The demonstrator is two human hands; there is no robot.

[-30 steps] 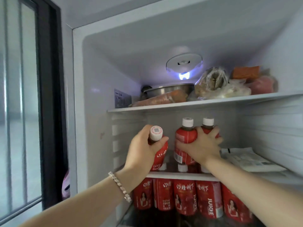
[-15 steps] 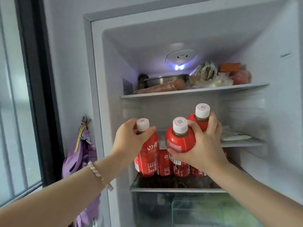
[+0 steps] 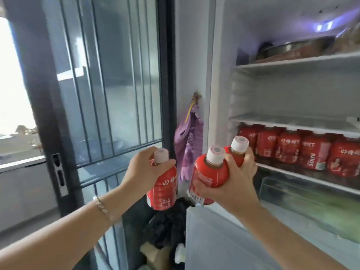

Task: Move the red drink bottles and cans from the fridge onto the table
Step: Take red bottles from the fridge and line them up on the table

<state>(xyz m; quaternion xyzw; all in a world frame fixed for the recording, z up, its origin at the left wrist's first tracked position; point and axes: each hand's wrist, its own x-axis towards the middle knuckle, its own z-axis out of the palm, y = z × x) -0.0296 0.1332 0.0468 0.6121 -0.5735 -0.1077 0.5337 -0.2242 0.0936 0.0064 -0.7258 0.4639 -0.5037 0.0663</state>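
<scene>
The left hand (image 3: 145,170) is curled round the shoulder of a red bottle (image 3: 162,191) and holds it upright in the air, thumb just under its white cap. A bracelet (image 3: 100,204) lies on that wrist. Just to the right of it, the right hand (image 3: 231,184) grips two more red bottles at once: the near bottle (image 3: 209,172) is clamped between thumb and fingers, and the far bottle (image 3: 236,152) sits just behind it, touching it, with the fingers wrapped over its shoulder. Both have white caps and lean slightly toward the left hand. All three bottles are outside the fridge (image 3: 214,75), in front of its left edge. Below the hands lies a black bag (image 3: 169,225). Between and beyond the hands a purple bag (image 3: 190,145) hangs on the wall beside the fridge. Beyond the left hand stands a dark-framed glass door (image 3: 116,75) with bars. Beyond the right hand, at about its height, a row of red drinks (image 3: 288,151) fills a shelf (image 3: 303,173) in the open fridge, above a clear drawer (image 3: 311,201) holding something green and blurred. High above the right hand a metal bowl (image 3: 298,46) rests on the top shelf near a bluish light.
</scene>
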